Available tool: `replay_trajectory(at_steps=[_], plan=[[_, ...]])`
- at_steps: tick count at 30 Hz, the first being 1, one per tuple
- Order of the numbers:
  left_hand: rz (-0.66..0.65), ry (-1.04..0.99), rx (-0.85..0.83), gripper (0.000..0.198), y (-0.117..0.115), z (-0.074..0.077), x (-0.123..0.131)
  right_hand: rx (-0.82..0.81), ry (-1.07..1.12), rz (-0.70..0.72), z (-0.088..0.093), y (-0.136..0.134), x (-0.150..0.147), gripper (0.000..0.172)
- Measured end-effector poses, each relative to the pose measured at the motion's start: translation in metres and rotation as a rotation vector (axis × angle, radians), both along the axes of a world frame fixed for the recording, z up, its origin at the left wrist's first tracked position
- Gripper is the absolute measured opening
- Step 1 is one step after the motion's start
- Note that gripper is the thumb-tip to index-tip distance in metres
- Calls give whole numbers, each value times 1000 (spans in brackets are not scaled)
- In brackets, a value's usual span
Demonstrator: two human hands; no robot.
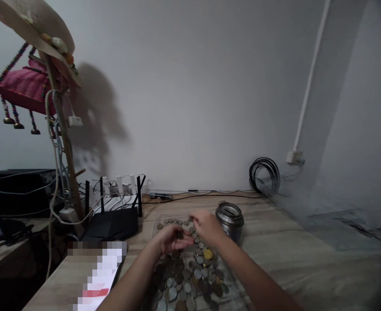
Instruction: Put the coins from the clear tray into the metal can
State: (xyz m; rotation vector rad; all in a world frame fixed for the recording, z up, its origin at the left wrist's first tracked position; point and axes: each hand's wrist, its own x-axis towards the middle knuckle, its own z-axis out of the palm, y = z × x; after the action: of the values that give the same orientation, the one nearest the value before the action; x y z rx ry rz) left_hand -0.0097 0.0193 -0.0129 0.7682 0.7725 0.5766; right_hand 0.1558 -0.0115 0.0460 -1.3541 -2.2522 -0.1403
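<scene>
Both hands are down over the coins. The left hand has its fingers curled with the tips on the pile, and the right hand sits just past it, palm down and smeared by motion. Honestly I can't tell whether either one has a coin pinched or is only touching, it's too blurry. The coins lie in a flat, loose layer on the wooden table, right in front of me, running from under the forearms up to the fingertips. They're mostly grey and brown, plus one yellowish one.

Handling, my guess: each coin is light, hard and thin, and it lies flat, so there's nothing to grab from above. I reckon sliding one out with a fingertip or nipping it by the rim works best. They look slick on each other and likely to skate around.

Room-wise, a metal jar stands just beside the right hand with its mouth up, so it's easy to knock. A router with aerials and a tangle of cables sits near on the left, and the table edge drops off down that side. To the right it's bare wood out to the wall, where a coil of black cable leans.
</scene>
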Motion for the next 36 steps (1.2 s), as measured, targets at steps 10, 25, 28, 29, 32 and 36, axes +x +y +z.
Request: replay_trajectory(at_steps=[10, 25, 28, 29, 32, 36], plan=[[24, 84, 50, 22, 0, -2, 2, -40, 75, -641, 47, 5, 89, 24], [-23, 153, 350, 29, -10, 0, 2, -96, 182, 19, 12, -4, 11, 21], [-50, 193, 429, 32, -12, 2, 1, -302, 174, 104, -10, 4, -2, 20], [-59, 207, 446, 33, -13, 3, 1, -355, 185, 119, -16, 7, -4, 20], [-104, 222, 445, 37, -15, 4, 2, -429, 172, 107, -23, 10, -5, 19], [-105, 245, 410, 37, -14, 1, 5, -203, 88, -33, -6, 4, 4, 16]])
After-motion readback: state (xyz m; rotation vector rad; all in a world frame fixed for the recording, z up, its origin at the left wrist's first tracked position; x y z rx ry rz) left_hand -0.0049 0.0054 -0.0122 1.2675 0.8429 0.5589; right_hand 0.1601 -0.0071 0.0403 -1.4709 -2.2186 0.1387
